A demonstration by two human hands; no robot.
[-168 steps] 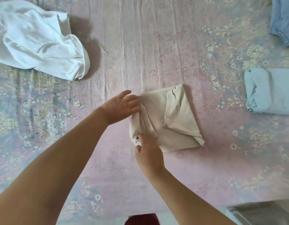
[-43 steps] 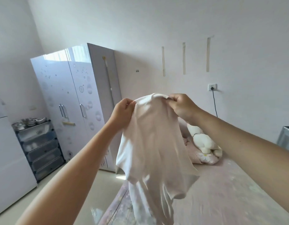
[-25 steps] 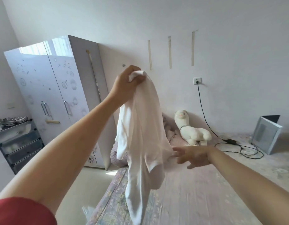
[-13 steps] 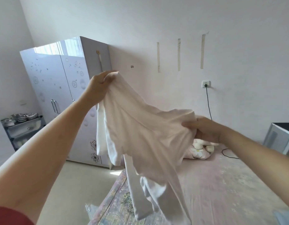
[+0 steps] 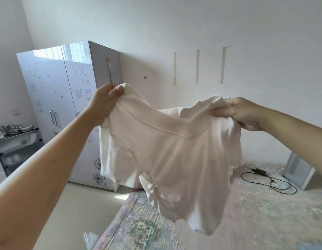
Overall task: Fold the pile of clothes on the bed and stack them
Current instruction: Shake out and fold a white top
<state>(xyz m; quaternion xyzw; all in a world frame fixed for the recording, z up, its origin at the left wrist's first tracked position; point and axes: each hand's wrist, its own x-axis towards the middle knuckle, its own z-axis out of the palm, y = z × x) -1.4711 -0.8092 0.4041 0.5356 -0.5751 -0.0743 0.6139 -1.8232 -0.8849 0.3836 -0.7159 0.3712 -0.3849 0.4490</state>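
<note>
Holding up: white V-neck top [image 5: 174, 156], stretched in the air between both hands, above the near end of the bed [image 5: 256, 213], not touching it.
Far left: shelf rack [image 5: 14, 148] with shoes on top, standing against the wall; beside it a glossy wardrobe [image 5: 66, 105] with dandelion prints.
Left hand [image 5: 104, 103]: fingers curled tight, pinching one shoulder of the top, raised higher than the other side.
Centre: neckline seam dipping to a V, body of the top hanging below, one sleeve drooping behind on the left, a bunched twist low on the front, hem loose and wrinkled.
Right hand [image 5: 241, 112]: fingers and thumb closed on the other shoulder, cloth gathered in a small fold at the grip.
Right side: black cable [image 5: 268, 183] looping across the floral bedspread, a silvery flat device [image 5: 297, 170] propped at the edge; what it is exactly, hard to tell.
Handling: light, thin, limp jersey by the look of it, no stiffness at all, sagging wherever unsupported; not fragile, not slippery, but prone to creasing and twisting.
Best hold: at the two shoulder seams, as now, keeping the width taut so the body hangs straight; probably needs a shake to free that twist before laying flat.
Step in hand: likely squaring the top up ahead of lowering it face down onto the bed for folding.
</note>
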